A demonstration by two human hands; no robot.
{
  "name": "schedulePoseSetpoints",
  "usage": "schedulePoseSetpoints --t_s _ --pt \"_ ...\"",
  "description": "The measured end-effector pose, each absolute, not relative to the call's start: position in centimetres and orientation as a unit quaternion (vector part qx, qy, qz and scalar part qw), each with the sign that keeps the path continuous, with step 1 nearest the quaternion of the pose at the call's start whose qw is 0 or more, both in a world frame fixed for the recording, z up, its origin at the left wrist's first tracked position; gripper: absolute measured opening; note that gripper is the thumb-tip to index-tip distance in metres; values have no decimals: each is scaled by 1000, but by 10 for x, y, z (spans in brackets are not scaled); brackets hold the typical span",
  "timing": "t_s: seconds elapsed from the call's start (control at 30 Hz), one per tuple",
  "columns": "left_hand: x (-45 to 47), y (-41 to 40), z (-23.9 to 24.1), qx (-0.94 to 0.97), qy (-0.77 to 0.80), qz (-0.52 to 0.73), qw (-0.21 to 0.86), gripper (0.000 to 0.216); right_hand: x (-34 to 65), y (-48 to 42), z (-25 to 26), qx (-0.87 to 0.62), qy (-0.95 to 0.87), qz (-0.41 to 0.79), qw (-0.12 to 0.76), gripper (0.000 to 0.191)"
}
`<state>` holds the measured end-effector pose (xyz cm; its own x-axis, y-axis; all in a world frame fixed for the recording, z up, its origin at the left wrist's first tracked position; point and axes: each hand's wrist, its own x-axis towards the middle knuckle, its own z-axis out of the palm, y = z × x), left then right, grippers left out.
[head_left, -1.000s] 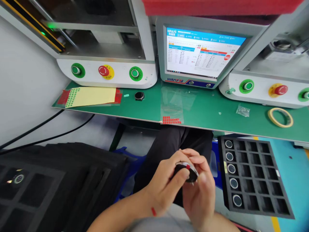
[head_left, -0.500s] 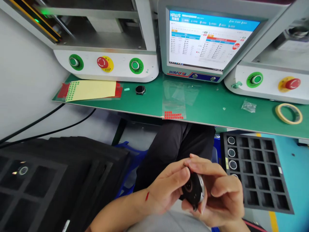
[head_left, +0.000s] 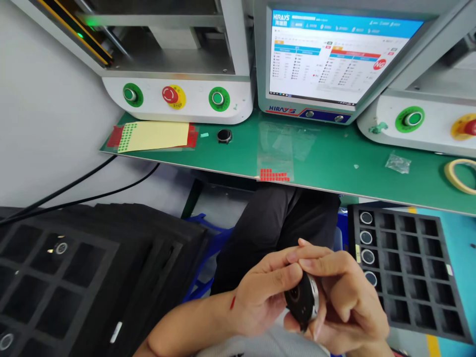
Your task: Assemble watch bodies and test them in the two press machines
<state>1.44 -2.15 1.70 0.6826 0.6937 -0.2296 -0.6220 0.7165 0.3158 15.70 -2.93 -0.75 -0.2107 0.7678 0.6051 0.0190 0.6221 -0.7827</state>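
Both hands clamp tight on one part: we see the left hand pinching the top edge of a round black disc with a silver metal rim, and the right hand curled around its far side. It stands on edge, dark face toward the left hand; it's round, so we mark no long axis. We place it over the lap, below the green bench top, left of the black compartment tray.

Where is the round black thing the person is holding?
In the head view, the round black disc is low and right of centre, pinched between the left hand and right hand above the lap, just left of the black tray.
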Motion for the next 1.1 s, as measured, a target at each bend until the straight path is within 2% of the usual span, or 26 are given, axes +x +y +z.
schedulePoseSetpoints --t_s 0.23,0.4,0.6,0.7,0.8,0.87,1.1 --pt "15 -17 17 98 167 365 911 32 158 -20 -5 -272 -711 323 562 37" --pt "12 -16 14 102 174 367 908 31 151 -18 -12 -277 -700 333 568 33" --pt "7 25 -7 137 264 371 880 37 165 24 -17 -319 -702 336 541 41" --pt "0 57 -16 243 390 422 781 28 197 70 -11 -440 -758 202 437 41" --pt "-6 75 -20 359 466 461 664 21 226 116 -11 -536 -823 35 183 26" --pt "-7 77 -19 408 468 467 629 22 237 138 -17 -558 -824 1 95 21" --pt "-2 70 -6 540 455 536 461 25 230 141 -41 -583 -806 -30 101 8"
